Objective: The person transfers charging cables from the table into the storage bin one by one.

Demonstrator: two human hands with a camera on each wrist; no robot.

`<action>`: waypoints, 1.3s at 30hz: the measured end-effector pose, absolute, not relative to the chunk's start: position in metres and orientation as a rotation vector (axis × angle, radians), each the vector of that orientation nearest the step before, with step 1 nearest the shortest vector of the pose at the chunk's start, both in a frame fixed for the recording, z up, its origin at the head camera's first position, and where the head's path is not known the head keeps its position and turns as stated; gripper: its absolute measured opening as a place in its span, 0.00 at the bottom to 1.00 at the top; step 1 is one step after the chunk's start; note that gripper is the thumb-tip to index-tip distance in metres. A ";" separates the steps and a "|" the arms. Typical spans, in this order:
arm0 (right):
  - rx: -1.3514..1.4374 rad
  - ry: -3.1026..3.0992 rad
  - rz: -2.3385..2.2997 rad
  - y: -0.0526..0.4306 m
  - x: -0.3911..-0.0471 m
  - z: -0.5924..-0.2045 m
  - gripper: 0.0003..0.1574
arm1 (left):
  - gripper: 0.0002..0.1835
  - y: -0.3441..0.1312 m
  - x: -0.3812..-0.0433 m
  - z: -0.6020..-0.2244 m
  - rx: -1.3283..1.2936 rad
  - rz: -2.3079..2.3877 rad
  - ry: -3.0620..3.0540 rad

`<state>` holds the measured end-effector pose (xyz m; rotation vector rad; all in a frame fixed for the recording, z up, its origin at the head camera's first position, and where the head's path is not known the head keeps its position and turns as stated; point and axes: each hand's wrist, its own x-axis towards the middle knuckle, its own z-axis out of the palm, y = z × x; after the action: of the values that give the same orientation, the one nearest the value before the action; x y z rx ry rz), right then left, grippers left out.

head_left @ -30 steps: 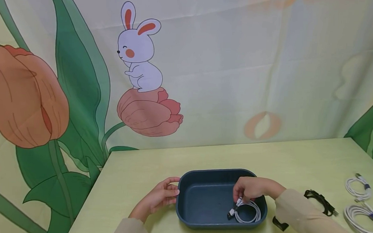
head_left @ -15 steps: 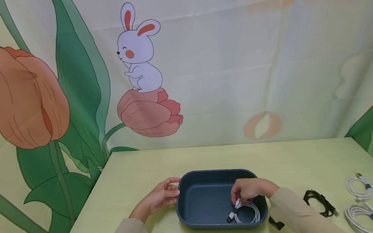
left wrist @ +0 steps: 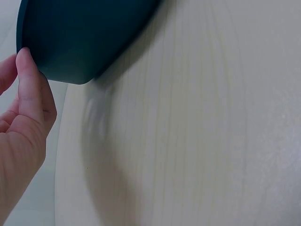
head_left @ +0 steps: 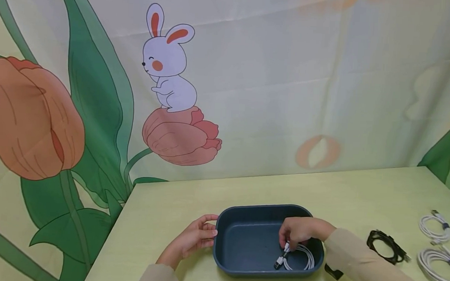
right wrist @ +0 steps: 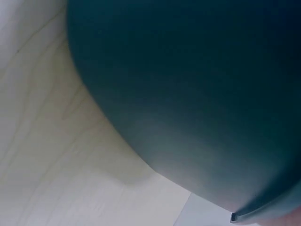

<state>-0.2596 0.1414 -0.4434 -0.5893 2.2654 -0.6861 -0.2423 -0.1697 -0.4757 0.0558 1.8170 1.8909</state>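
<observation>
In the head view a dark blue rectangular bin (head_left: 245, 264) sits near the table's front. My left hand (head_left: 189, 238) rests against the bin's left outer wall; the left wrist view shows the thumb (left wrist: 29, 82) touching that wall near the rim. Inside the bin's right part, my right hand (head_left: 300, 231) reaches down and its fingertips pinch a coiled white USB cable (head_left: 310, 259) with a black tie near its plug. The coil lies at the bin's floor, partly hidden by the hand. The right wrist view is mostly filled by the bin's outer wall (right wrist: 188, 94).
To the right lie a coiled black cable (head_left: 395, 250), a small coiled white cable (head_left: 424, 230) and a larger coiled white cable (head_left: 428, 272) on the pale table (head_left: 184, 193). A printed rabbit curtain (head_left: 258, 95) hangs behind the table.
My right hand has shifted slightly left over the cable in the bin, its sleeve following. The left hand and the bin stay in place.
</observation>
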 end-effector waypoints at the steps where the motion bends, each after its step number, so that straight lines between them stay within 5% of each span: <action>1: -0.587 2.272 -0.682 0.141 -0.259 -0.444 0.13 | 0.25 -0.170 -0.242 -0.476 0.055 1.890 1.818; 39: -0.796 2.337 -0.838 0.157 -0.261 -0.427 0.18 | 0.25 -0.169 -0.242 -0.478 0.087 1.904 1.805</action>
<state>-0.2606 0.1573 -0.4270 -0.7955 2.3365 -0.8385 -0.2419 -0.1692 -0.4782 0.0867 1.8053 1.9039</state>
